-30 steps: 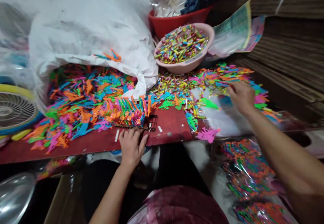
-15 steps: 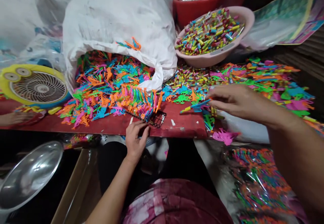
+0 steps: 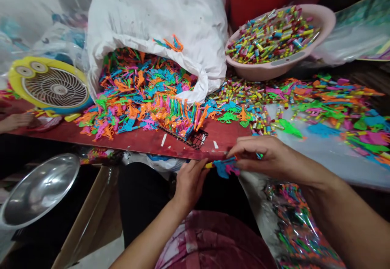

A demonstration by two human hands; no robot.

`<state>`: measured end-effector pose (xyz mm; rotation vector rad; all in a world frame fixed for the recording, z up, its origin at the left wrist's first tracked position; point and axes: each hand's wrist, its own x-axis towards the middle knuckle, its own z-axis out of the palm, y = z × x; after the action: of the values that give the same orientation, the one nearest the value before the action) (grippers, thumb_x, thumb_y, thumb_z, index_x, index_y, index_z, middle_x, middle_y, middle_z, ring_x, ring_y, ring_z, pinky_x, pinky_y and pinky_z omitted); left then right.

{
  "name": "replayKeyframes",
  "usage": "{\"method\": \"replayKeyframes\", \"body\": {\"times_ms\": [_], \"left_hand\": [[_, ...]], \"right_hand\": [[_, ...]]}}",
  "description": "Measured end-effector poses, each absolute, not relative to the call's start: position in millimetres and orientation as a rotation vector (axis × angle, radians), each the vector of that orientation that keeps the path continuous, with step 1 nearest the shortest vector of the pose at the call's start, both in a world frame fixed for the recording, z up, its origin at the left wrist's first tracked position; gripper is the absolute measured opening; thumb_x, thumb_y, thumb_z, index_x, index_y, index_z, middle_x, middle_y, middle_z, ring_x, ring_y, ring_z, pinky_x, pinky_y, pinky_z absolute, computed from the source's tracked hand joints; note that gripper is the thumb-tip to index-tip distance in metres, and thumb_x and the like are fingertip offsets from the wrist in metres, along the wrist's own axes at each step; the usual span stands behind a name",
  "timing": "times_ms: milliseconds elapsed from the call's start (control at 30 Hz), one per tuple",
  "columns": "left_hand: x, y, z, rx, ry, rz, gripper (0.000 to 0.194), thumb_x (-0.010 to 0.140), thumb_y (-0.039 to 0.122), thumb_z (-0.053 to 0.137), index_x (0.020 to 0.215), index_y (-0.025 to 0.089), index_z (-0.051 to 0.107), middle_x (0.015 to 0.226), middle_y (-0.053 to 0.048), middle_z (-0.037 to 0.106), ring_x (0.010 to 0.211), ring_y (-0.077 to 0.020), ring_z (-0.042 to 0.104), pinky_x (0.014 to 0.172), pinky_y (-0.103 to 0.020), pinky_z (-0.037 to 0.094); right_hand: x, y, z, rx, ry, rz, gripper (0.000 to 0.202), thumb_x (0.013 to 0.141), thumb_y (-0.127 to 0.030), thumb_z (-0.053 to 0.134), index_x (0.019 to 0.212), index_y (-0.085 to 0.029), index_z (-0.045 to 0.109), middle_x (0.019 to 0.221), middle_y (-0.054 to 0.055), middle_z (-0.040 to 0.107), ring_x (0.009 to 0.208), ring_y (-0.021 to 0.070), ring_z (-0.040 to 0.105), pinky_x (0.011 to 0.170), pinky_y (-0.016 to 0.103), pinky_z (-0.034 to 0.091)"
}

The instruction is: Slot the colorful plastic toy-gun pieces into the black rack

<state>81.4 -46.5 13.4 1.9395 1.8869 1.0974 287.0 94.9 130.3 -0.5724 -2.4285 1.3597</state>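
Note:
In front of my lap, at the table's front edge, a small blue plastic toy piece (image 3: 222, 168) with a yellow tip is between my two hands. My right hand (image 3: 263, 155) grips its right end, fingers pinched. The fingertips of my left hand (image 3: 191, 177) close on the yellow tip. A bit of pink plastic (image 3: 234, 169) shows just under the blue piece; whether the two are joined I cannot tell. Beyond my hands, a black grid rack (image 3: 199, 140) holds a row of upright multicoloured plastic pieces (image 3: 179, 117).
A white sack (image 3: 158, 13) spills coloured plastic pieces onto the red table (image 3: 137, 145). A pink basin (image 3: 252, 72) holds many small tubes. At left are a yellow fan (image 3: 55, 86), a metal bowl (image 3: 42, 192) and another person's hand (image 3: 20, 121). Bagged pieces (image 3: 298, 220) lie lower right.
My right hand has come left and down from the right-hand pile with the blue piece. My left hand has moved right from beside the rack and closed on its yellow tip.

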Motion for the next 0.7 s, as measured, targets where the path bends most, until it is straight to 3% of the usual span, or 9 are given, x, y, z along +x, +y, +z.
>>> {"method": "replayKeyframes", "body": {"times_ms": [100, 167, 333, 433, 500, 567, 633, 700], "left_hand": [[81.2, -46.3, 24.5, 1.816, 1.566, 1.086, 0.031, 0.102, 0.035, 0.042, 0.112, 0.022, 0.068, 0.094, -0.007, 0.068, 0.086, -0.0171, 0.064, 0.076, -0.029, 0.05], [81.6, -42.5, 32.0, 1.803, 1.394, 1.033, 0.037, 0.102, 0.039, 0.037, 0.103, 0.021, 0.069, 0.086, -0.006, 0.065, 0.08, -0.0159, 0.061, 0.073, -0.027, 0.048], [78.0, -28.2, 39.0, 1.9, 1.15, 0.948, 0.039, 0.103, 0.039, 0.034, 0.111, 0.018, 0.067, 0.1, -0.01, 0.068, 0.096, -0.0188, 0.063, 0.085, -0.029, 0.048], [74.0, -25.2, 32.2, 1.874, 1.335, 1.106, 0.03, 0.101, 0.035, 0.043, 0.107, 0.02, 0.068, 0.093, -0.007, 0.068, 0.087, -0.0164, 0.062, 0.078, -0.027, 0.047], [71.0, -23.6, 23.6, 1.747, 1.703, 1.37, 0.022, 0.097, 0.035, 0.053, 0.093, 0.019, 0.068, 0.082, -0.004, 0.063, 0.077, -0.0144, 0.058, 0.072, -0.025, 0.045], [67.6, -18.7, 13.9, 1.546, 2.11, 1.639, 0.022, 0.089, 0.039, 0.066, 0.088, 0.018, 0.063, 0.083, -0.003, 0.06, 0.079, -0.0159, 0.057, 0.075, -0.028, 0.047], [64.2, -9.5, 6.4, 1.376, 2.388, 1.774, 0.043, 0.079, 0.045, 0.076, 0.105, 0.016, 0.06, 0.102, -0.009, 0.061, 0.097, -0.0221, 0.059, 0.089, -0.037, 0.05], [61.5, 1.9, 2.4, 1.32, 2.51, 1.758, 0.081, 0.07, 0.049, 0.082, 0.132, 0.012, 0.047, 0.128, -0.019, 0.055, 0.121, -0.0304, 0.054, 0.104, -0.047, 0.045]], "right_hand": [[292.0, 93.9, 109.5, -0.641, -2.137, 1.787, 0.039, 0.095, -0.052, 0.056, 0.116, -0.022, 0.07, 0.086, 0.004, 0.069, 0.066, 0.0127, 0.063, 0.059, 0.024, 0.048], [289.0, 92.6, 92.2, -0.659, -2.019, 1.886, 0.041, 0.094, -0.051, 0.059, 0.121, -0.021, 0.068, 0.086, 0.004, 0.069, 0.065, 0.0117, 0.061, 0.058, 0.023, 0.049], [269.6, 86.7, 65.4, -0.462, -2.15, 1.832, 0.034, 0.085, -0.044, 0.073, 0.108, -0.019, 0.075, 0.096, 0.007, 0.069, 0.076, 0.0137, 0.063, 0.065, 0.024, 0.051], [260.0, 91.0, 67.3, -0.518, -2.138, 1.662, 0.023, 0.084, -0.036, 0.073, 0.1, -0.02, 0.078, 0.091, 0.006, 0.069, 0.081, 0.0162, 0.065, 0.069, 0.026, 0.052], [254.8, 100.5, 68.6, -0.634, -2.054, 1.512, 0.021, 0.082, -0.03, 0.072, 0.1, -0.02, 0.078, 0.093, 0.005, 0.071, 0.082, 0.0165, 0.066, 0.072, 0.027, 0.053], [249.1, 113.9, 65.7, -0.74, -1.938, 1.344, 0.021, 0.081, -0.028, 0.07, 0.099, -0.02, 0.077, 0.097, 0.005, 0.072, 0.081, 0.0164, 0.066, 0.076, 0.029, 0.053], [242.4, 127.7, 59.2, -0.804, -1.893, 1.185, 0.021, 0.082, -0.03, 0.068, 0.097, -0.02, 0.076, 0.096, 0.005, 0.073, 0.082, 0.0168, 0.065, 0.079, 0.031, 0.052], [235.3, 138.7, 51.7, -0.837, -1.945, 1.053, 0.02, 0.083, -0.032, 0.067, 0.096, -0.019, 0.075, 0.093, 0.004, 0.073, 0.083, 0.0172, 0.064, 0.081, 0.032, 0.05]]}}
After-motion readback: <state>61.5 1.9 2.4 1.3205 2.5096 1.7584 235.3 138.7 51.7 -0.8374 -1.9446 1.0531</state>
